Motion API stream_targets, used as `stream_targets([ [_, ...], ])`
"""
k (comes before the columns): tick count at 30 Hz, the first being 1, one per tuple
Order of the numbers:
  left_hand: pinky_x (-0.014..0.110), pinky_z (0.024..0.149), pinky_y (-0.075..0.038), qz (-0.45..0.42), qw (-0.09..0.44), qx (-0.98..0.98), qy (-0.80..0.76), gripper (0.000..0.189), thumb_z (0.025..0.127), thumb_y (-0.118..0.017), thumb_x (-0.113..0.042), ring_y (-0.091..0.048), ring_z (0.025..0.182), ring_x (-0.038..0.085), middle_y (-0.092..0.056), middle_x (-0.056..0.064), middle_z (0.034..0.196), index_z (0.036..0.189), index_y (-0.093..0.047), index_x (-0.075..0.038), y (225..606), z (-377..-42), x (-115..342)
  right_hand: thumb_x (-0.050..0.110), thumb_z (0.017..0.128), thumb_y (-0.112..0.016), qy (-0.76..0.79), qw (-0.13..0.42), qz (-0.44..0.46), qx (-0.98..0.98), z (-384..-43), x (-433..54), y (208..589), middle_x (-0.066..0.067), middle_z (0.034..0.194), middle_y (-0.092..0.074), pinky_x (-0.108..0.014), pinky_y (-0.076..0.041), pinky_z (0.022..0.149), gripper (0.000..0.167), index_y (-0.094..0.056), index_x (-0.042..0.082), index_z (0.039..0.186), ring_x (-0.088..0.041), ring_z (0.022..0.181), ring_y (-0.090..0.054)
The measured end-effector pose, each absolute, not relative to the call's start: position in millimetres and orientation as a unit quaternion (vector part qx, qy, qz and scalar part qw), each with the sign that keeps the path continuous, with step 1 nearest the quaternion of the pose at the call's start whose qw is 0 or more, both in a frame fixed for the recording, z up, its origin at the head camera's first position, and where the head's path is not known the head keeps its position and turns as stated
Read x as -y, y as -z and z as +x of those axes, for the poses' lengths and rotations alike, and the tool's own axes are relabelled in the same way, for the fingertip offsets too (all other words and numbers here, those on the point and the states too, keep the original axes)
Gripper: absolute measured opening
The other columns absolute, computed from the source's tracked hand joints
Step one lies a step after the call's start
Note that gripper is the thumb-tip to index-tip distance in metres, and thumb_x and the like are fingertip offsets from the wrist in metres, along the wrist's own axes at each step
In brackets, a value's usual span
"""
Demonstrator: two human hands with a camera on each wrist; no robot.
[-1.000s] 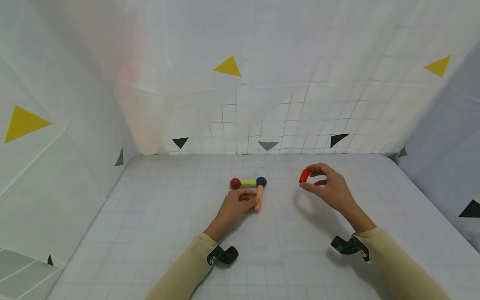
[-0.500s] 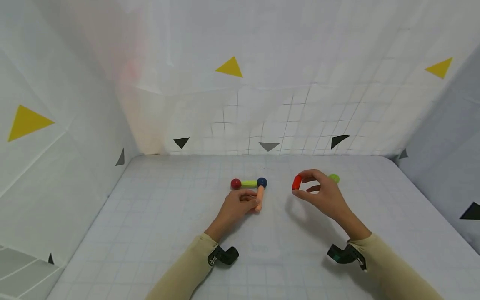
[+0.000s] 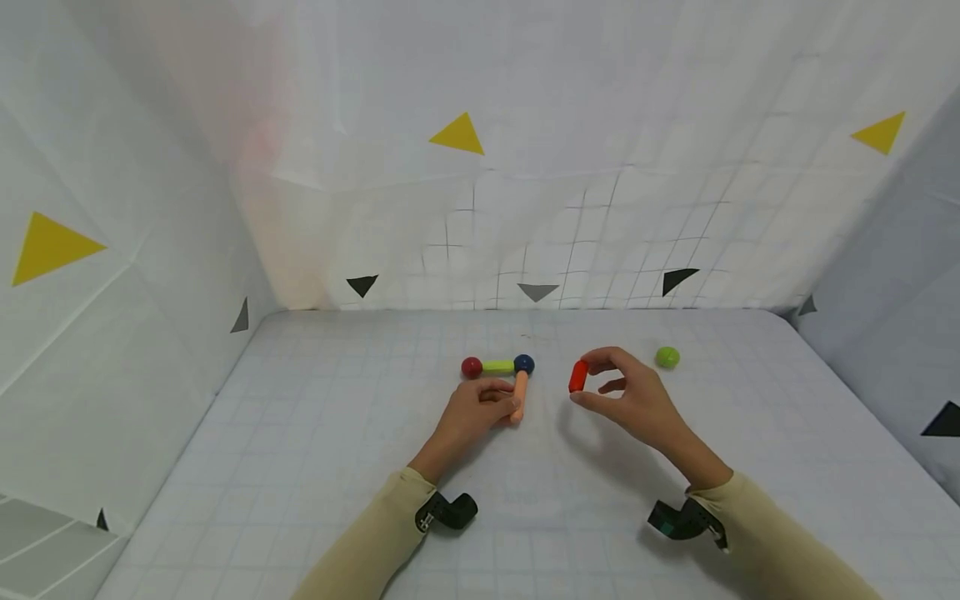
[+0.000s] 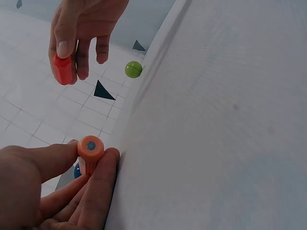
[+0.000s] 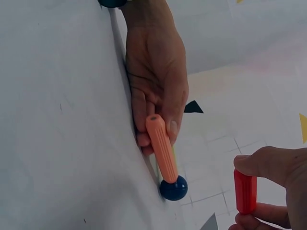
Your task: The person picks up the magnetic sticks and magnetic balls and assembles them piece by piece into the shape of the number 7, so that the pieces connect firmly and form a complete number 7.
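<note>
My left hand [image 3: 465, 415] pinches an orange magnetic rod [image 5: 163, 151] between thumb and fingers, low over the table. One end of that rod meets a dark blue ball [image 3: 524, 364]; the free end shows a small grey disc in the left wrist view. From the blue ball a yellow-green rod [image 3: 498, 367] runs left to a dark red ball [image 3: 472, 367]. My right hand [image 3: 636, 408] holds a short red magnetic rod [image 3: 577, 377] by its two ends, between thumb and fingertips, raised above the table and apart from the joined pieces.
A lime green ball [image 3: 667, 357] lies on the table behind my right hand. The white gridded tabletop [image 3: 337, 467] meets a white back wall and side walls marked with yellow and dark triangles. Each wrist wears a black camera.
My right hand has moved left and slightly nearer with the red rod, uncovering the green ball. The left hand and the joined pieces have stayed in place.
</note>
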State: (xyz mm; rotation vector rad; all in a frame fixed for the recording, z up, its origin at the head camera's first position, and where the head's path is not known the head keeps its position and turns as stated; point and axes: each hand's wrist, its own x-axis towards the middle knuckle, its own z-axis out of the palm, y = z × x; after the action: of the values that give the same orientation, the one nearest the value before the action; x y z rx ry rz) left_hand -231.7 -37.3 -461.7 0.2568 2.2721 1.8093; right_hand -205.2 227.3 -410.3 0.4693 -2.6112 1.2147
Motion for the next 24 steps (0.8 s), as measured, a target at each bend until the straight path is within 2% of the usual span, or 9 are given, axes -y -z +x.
stream_targets([
  [17, 0.03, 0.083, -0.058, 0.094, 0.115, -0.777, -0.612, 0.032, 0.097, -0.077, -0.024, -0.068, 0.091, 0.017, -0.073, 0.001, 0.102, 0.124, -0.073, -0.006, 460, -230, 38, 0.014, 0.082, -0.09, -0.43, 0.082, 0.191, 0.879, -193, -206, 418, -0.001, 0.113, -0.066, -0.047, -0.06, 0.083, 0.05, -0.063, 0.009, 0.125, -0.035, 0.107, -0.063],
  [24, 0.03, 0.082, -0.058, 0.098, 0.114, -0.779, -0.609, 0.034, 0.098, -0.076, -0.024, -0.069, 0.09, 0.016, -0.074, 0.001, 0.101, 0.125, -0.072, -0.005, 457, -229, 39, 0.014, 0.082, -0.09, -0.437, 0.072, 0.215, 0.871, -188, -196, 424, 0.002, 0.112, -0.066, -0.043, -0.06, 0.082, 0.049, -0.064, 0.012, 0.123, -0.032, 0.105, -0.063],
])
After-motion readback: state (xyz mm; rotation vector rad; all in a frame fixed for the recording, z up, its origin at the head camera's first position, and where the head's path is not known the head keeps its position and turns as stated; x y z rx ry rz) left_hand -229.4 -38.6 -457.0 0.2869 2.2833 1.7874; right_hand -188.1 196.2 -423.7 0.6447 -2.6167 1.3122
